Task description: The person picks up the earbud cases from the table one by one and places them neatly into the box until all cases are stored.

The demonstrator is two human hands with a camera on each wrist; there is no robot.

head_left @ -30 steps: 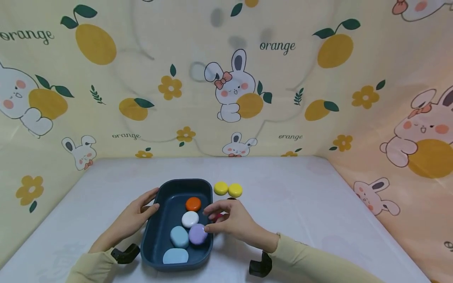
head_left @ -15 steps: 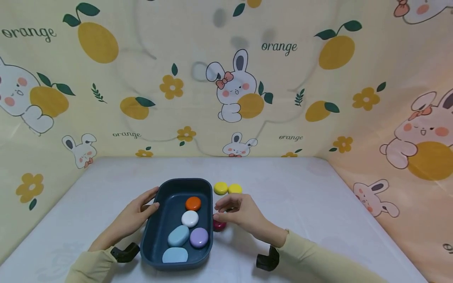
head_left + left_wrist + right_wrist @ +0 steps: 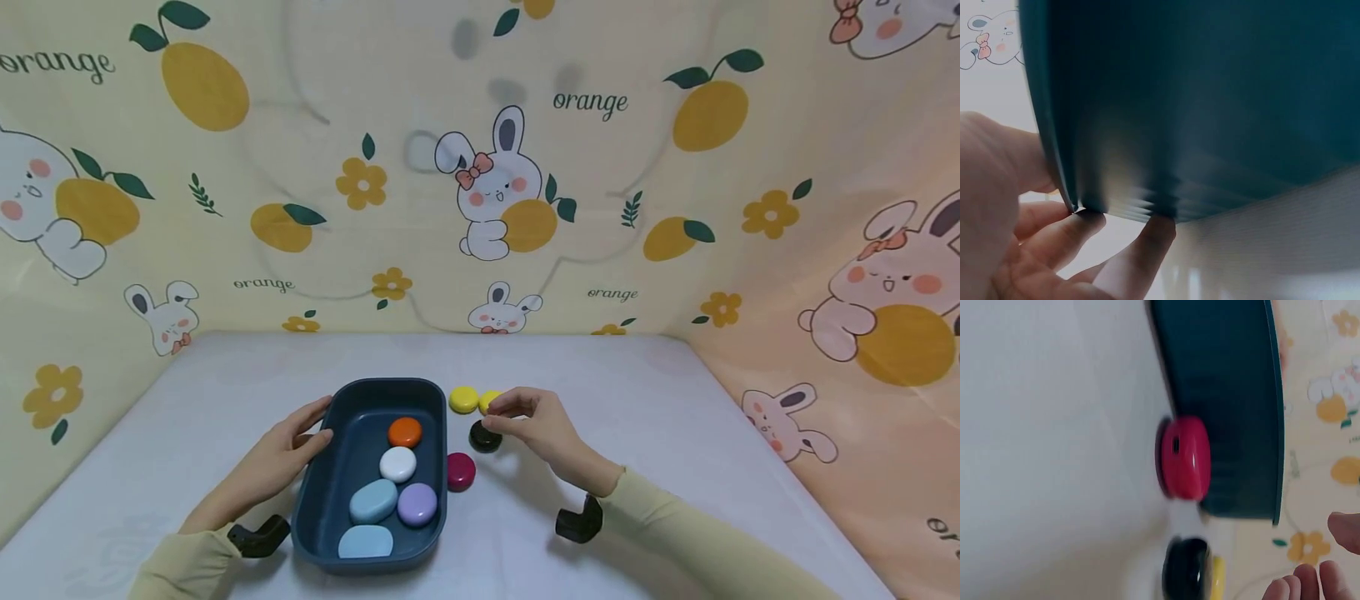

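A dark blue tray-like box point(image 3: 345, 483) stands on the white surface. My left hand point(image 3: 266, 462) holds its left rim, the thumb at the rim and fingers point(image 3: 1141, 256) against the outer wall. Inside lie smooth rounded pieces: orange point(image 3: 405, 432), white point(image 3: 397, 464), lilac point(image 3: 417, 504) and two light blue, one oval point(image 3: 373, 502), one flat-edged point(image 3: 366, 542). My right hand point(image 3: 551, 433) hovers over a glossy black disc point(image 3: 486, 437), fingers loosely bent and, in the right wrist view, apart from it. A crimson piece point(image 3: 1186, 458) sits beside the box's right wall.
Two yellow discs point(image 3: 463, 399) lie behind the black one, the right one partly covered by my right fingers. Patterned cloth point(image 3: 337, 250) with rabbits and oranges rises behind and at both sides. Black wrist mounts point(image 3: 580, 520) jut from the sleeves.
My right hand has moved from the lilac piece, over the crimson one, back and right to the black disc. The light blue oval has turned slightly. My left hand stays at the box.
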